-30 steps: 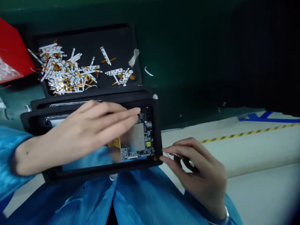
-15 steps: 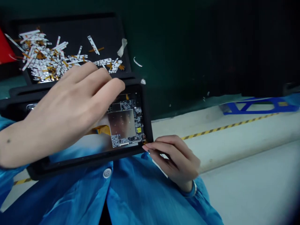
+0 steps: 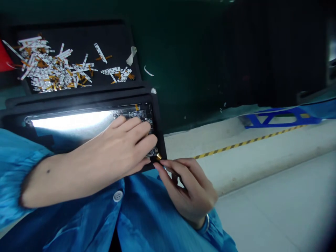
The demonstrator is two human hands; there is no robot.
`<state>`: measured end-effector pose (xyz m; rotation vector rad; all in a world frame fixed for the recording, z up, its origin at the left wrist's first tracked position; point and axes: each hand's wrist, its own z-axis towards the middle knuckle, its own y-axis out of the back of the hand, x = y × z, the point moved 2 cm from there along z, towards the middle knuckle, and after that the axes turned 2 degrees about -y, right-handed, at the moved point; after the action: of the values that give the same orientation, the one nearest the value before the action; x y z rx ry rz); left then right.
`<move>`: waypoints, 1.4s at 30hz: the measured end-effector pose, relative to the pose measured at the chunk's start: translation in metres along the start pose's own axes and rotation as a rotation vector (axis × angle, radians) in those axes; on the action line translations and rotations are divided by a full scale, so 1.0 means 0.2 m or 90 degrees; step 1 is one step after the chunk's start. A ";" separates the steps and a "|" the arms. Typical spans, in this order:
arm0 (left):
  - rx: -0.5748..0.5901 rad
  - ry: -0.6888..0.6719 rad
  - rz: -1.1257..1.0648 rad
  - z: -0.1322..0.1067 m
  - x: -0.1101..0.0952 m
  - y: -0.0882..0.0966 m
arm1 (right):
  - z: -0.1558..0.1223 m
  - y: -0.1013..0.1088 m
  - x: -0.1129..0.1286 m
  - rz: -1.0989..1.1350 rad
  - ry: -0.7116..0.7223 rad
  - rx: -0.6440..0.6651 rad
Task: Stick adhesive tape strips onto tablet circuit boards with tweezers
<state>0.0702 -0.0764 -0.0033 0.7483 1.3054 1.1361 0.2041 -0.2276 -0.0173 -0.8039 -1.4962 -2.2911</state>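
Observation:
A tablet-like device (image 3: 70, 122) with a shiny metal back plate and a circuit board lies in a black tray (image 3: 161, 140). My left hand (image 3: 123, 143) rests over the circuit board (image 3: 132, 114) and covers most of it. Its fingers are bent, their tips hidden, with the thumb apart from them near the tray's front edge. At the board's lower right corner, my right hand (image 3: 187, 185) pinches a thin dark tool (image 3: 170, 170), largely hidden by the fingers. Just beyond the pinch, a small gold-coloured flex tab (image 3: 159, 156) stands at the corner.
Behind, another black tray (image 3: 78, 31) holds a heap of white strips (image 3: 52, 70) with orange flex tails. White scraps (image 3: 148, 71) lie on the dark green mat (image 3: 183, 70). A red object (image 3: 5, 59) is at far left. Below the table edge are a blue frame (image 3: 278, 118) and striped floor tape (image 3: 246, 141).
My left hand has moved right and down onto the circuit board, uncovering the metal plate. My right hand stays at the corner, where the gold-coloured tab now shows more. The view has shifted slightly.

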 end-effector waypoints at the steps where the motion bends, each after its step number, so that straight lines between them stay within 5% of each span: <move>1: -0.003 0.001 -0.005 0.00 0.00 0.00 | -0.01 -0.01 0.01 -0.005 -0.009 -0.009; 9: 0.007 -0.025 -0.035 0.00 0.04 -0.03 | -0.04 -0.11 -0.01 0.107 -0.052 -0.108; 23: 0.011 -0.005 -0.080 -0.05 0.09 0.00 | 0.02 -0.09 -0.14 0.162 0.202 -0.007; 34: -0.003 0.000 -0.084 -0.05 0.10 0.00 | -0.03 -0.14 -0.13 0.343 -0.017 -0.055; 42: 0.008 -0.013 -0.076 -0.06 0.10 0.00 | -0.03 -0.13 -0.12 0.248 0.076 -0.035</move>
<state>0.0576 -0.0607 -0.0122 0.6803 1.3238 1.0225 0.2080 -0.2241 -0.0530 -0.8698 -1.1155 -2.0540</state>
